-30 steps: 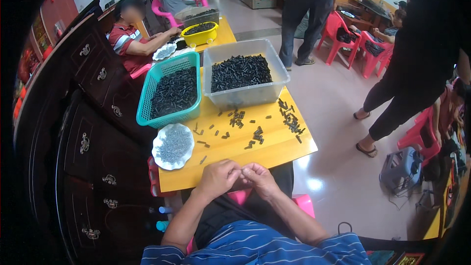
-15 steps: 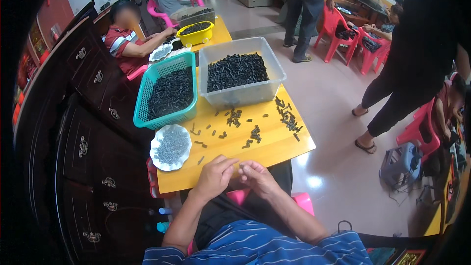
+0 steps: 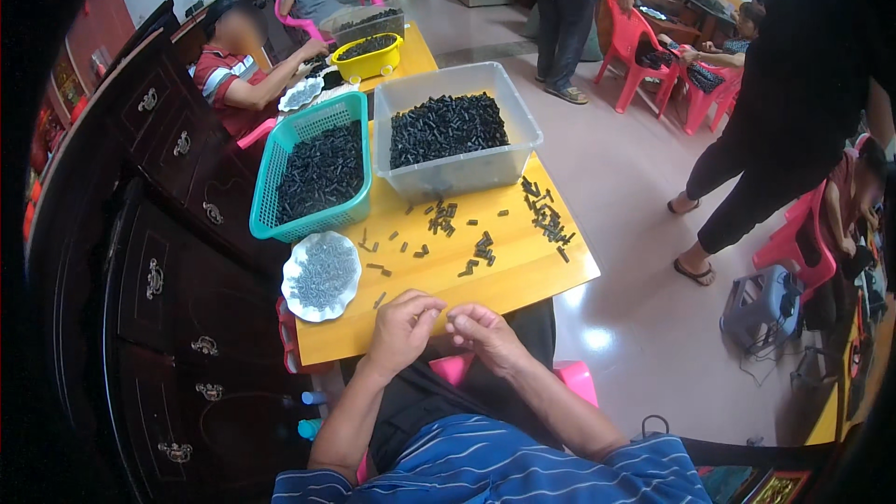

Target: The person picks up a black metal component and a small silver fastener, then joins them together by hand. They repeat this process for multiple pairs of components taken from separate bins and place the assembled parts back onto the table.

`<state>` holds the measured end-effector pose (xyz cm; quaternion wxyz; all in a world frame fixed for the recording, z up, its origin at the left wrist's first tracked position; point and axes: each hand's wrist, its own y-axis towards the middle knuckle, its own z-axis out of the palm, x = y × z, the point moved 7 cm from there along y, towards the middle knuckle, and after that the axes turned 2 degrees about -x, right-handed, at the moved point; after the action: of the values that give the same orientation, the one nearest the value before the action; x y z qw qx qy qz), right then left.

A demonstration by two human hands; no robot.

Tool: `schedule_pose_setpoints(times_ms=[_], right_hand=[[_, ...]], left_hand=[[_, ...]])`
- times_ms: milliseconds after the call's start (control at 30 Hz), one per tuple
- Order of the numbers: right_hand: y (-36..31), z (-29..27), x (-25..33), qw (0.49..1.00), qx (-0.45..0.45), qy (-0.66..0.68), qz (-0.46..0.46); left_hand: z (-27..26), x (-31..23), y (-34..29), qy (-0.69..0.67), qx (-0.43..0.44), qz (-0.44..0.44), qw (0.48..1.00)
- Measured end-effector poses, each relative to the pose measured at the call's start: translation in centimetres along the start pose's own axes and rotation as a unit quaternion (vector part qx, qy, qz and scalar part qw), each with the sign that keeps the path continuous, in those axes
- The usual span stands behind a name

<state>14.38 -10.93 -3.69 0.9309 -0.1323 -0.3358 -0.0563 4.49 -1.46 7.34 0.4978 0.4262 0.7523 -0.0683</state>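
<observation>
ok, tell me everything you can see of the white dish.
The white dish is shallow, with a wavy, scalloped rim and a smooth surface, maybe plastic. It sits upright on the yellow table, at its left edge, holding a spread of small clear-to-grey pieces, too fine to make out singly. The turquoise basket stands just beyond; whether they touch is unclear. Neither hand touches the dish; the left hand is nearer.

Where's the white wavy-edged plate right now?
In the head view, the white plate sits at the left edge of the yellow table, below the teal basket and up-left of the left hand.
</observation>
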Motion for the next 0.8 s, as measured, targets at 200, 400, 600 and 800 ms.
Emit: schedule_pose_setpoints(times_ms=[200, 400, 600, 800], right_hand=[[0.2, 0.0, -0.1, 1.0, 0.0, -0.023, -0.006], [0.2, -0.1, -0.1, 0.997, 0.009, -0.077, -0.029], [-0.6, 0.5, 0.4, 0.987, 0.003, -0.149, -0.067], [-0.7, 0.5, 0.2, 0.984, -0.004, -0.168, -0.059]], left_hand=[[0.4, 0.5, -0.3, -0.053, 0.001, -0.047, 0.998], [0.1, -0.6, 0.0, 0.033, 0.043, -0.011, 0.998], [0.2, -0.7, -0.2, 0.052, 0.082, 0.005, 0.995], [0.2, -0.7, -0.4, 0.03, 0.128, -0.045, 0.99]])
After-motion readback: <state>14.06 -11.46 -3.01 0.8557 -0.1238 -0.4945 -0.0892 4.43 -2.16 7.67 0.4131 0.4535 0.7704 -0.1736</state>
